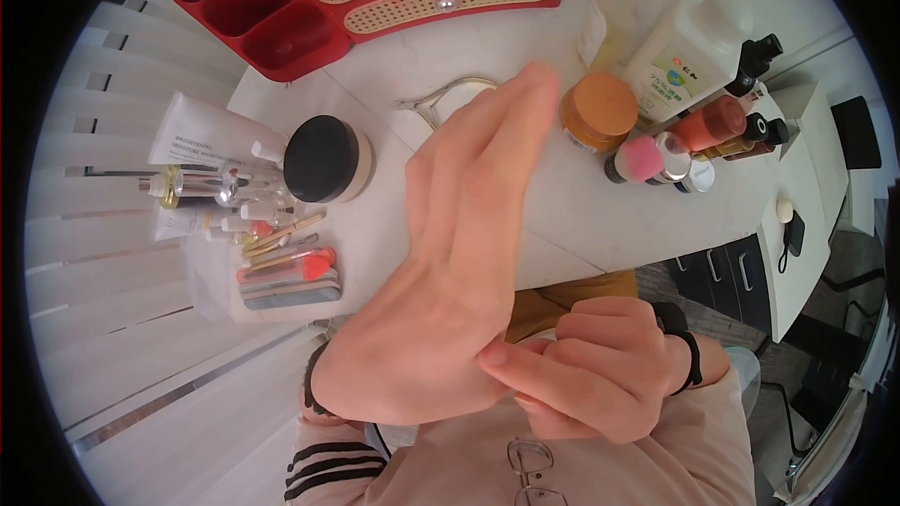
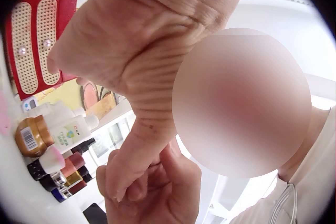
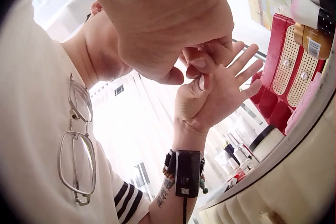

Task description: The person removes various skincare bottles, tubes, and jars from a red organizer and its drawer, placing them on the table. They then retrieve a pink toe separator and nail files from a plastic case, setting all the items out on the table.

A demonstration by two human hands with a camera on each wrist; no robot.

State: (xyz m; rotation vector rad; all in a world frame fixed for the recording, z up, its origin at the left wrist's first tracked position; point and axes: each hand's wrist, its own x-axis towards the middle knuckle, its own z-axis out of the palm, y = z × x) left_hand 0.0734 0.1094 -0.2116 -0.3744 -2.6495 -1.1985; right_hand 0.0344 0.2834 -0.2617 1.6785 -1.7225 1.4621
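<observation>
My left hand [image 1: 450,262] is held up over the white table, its fingers extended, in the head view. Fingers of my right hand [image 1: 595,370] are curled at the left thumb's side, near my lap. The right wrist view shows the left hand [image 3: 218,95] with palm visible and fingers spread, while the right hand [image 3: 170,24] grips its thumb. Close up in the left wrist view are the left hand [image 2: 131,40] and the right hand's curled fingers [image 2: 181,182] around the left thumb. Neither hand holds an object.
A red organizer [image 1: 333,5] stands at the back. On the left are a black-lidded jar [image 1: 321,159], a white tube [image 1: 211,136] and small tools [image 1: 291,290]. An orange-lidded jar [image 1: 600,108] and a white bottle [image 1: 689,61] stand on the right. Glasses [image 1: 532,459] hang from the shirt.
</observation>
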